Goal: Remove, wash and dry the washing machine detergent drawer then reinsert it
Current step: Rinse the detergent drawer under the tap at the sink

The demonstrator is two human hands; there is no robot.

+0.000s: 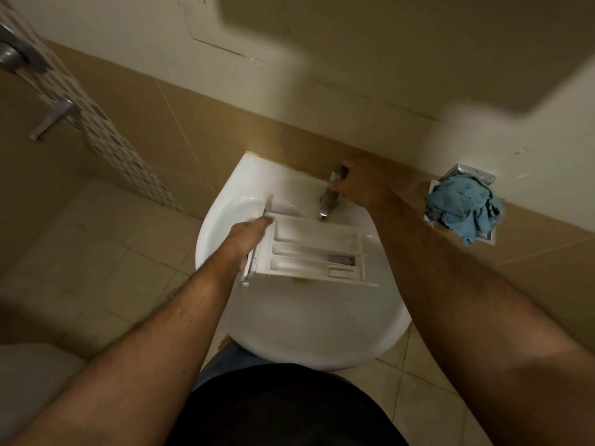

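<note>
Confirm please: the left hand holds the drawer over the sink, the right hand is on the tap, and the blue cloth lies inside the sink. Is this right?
Not quite. The head view shows the blue cloth on a wall holder right of the sink, not inside it. The rest stands: the left hand holds the drawer over the sink, and the right hand is on the tap.

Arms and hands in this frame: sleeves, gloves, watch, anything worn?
Both forearms are bare up to the frame edge, with no sleeves showing. The left hand and right hand wear no gloves, and no watch, band or ring is visible. Arm hair is visible on both forearms. A dark top shows at the bottom.
</note>
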